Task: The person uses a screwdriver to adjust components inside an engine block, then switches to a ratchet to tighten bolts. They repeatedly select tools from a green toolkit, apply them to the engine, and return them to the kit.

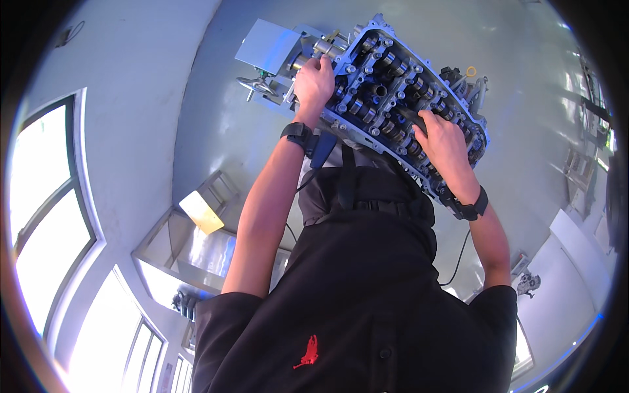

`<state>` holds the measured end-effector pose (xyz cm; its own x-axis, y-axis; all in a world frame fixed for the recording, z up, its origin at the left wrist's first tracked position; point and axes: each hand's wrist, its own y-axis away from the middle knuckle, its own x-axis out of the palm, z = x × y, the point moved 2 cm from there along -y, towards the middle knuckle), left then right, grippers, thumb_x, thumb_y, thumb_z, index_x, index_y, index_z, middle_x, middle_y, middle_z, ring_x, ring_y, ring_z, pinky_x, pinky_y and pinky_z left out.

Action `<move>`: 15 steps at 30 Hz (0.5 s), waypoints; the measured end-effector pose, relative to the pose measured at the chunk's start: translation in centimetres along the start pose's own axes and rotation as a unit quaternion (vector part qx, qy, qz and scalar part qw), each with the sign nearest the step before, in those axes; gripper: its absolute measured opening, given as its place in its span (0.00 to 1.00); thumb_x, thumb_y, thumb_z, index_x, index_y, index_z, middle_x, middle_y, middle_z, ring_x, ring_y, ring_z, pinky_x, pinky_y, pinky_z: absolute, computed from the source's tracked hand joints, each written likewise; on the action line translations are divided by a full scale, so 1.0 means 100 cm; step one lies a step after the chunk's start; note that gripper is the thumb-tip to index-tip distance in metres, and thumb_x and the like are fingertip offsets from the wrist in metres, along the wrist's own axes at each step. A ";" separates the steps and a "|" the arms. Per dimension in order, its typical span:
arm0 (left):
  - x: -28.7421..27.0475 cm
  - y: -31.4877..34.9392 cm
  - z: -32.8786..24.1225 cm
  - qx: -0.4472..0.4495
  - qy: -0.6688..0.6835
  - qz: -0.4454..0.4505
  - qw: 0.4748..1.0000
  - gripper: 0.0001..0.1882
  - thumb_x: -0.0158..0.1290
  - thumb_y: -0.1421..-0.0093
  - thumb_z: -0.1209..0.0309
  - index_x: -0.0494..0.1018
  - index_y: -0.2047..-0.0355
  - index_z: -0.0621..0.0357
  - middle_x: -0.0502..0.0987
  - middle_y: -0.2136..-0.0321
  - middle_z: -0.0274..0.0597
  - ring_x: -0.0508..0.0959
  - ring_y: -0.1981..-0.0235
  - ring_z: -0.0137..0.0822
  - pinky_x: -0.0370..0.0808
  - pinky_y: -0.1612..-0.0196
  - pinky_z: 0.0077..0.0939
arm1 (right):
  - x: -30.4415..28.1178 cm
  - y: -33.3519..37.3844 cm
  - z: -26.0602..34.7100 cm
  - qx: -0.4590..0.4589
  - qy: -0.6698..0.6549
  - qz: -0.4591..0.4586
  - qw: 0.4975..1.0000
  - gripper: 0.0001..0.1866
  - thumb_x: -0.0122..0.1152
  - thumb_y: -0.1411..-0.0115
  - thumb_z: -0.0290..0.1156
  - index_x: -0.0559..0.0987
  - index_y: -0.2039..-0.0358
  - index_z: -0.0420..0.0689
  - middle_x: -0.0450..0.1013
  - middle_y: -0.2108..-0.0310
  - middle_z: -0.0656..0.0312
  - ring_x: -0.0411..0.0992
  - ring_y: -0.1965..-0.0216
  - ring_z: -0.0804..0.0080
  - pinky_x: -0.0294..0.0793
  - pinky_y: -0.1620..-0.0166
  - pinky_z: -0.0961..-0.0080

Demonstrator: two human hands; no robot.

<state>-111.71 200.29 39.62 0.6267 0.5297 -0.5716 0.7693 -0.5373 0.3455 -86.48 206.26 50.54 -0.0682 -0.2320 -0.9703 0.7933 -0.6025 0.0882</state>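
An engine cylinder head (375, 92) with exposed camshafts lies tilted in front of me, its long side running from upper left to lower right. My left hand (314, 83) is at its left end, fingers bent together beside a metal cylinder (298, 62); what they grip, if anything, is hidden. Over the right half of the camshafts, my right hand (445, 145) is closed around a dark, slim object (413, 118) that points down among the lobes. Its far end merges with the dark parts. Both wrists wear black bands.
Left of the engine, a grey metal box (268, 46) sits on the stand. Parts with a yellow ring (471, 71) stick out at the far right side. A metal bench (196, 252) with a yellowish board (201, 212) stands lower left. Black cables hang by my body.
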 end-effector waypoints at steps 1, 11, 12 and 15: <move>0.002 0.000 0.000 0.000 -0.003 -0.003 1.000 0.27 0.41 0.39 0.50 0.78 0.65 0.63 0.79 0.69 0.60 0.78 0.61 0.58 0.72 0.56 0.47 | 0.000 0.000 -0.002 0.001 0.000 0.002 1.000 0.12 0.62 0.44 0.31 0.73 0.63 0.38 0.74 0.75 0.51 0.75 0.73 0.51 0.74 0.71 0.60; 0.010 -0.015 0.005 0.014 -0.004 -0.024 1.000 0.27 0.41 0.40 0.50 0.78 0.68 0.63 0.79 0.72 0.59 0.78 0.63 0.58 0.72 0.57 0.47 | 0.010 -0.013 -0.015 -0.016 -0.016 0.005 1.000 0.11 0.62 0.44 0.31 0.74 0.64 0.38 0.75 0.73 0.51 0.75 0.74 0.52 0.76 0.71 0.62; 0.010 -0.016 0.006 0.015 -0.003 -0.029 0.999 0.27 0.41 0.40 0.50 0.78 0.68 0.63 0.79 0.72 0.58 0.78 0.64 0.58 0.72 0.57 0.47 | 0.009 -0.015 -0.014 -0.028 -0.015 0.004 0.999 0.11 0.62 0.44 0.31 0.74 0.64 0.39 0.74 0.73 0.52 0.75 0.74 0.52 0.76 0.71 0.62; 0.011 -0.019 0.008 0.011 0.003 -0.026 1.000 0.27 0.42 0.40 0.49 0.77 0.69 0.63 0.79 0.72 0.58 0.78 0.64 0.58 0.73 0.57 0.46 | 0.007 -0.018 -0.012 -0.042 0.024 0.015 0.999 0.11 0.62 0.44 0.30 0.74 0.64 0.39 0.74 0.75 0.52 0.76 0.74 0.54 0.76 0.71 0.63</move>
<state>-112.58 201.36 37.77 0.5871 0.5616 -0.5830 0.7979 -0.5230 0.2998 -87.18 208.10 49.38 -0.0155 -0.2110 -0.9774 0.8425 -0.5292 0.1009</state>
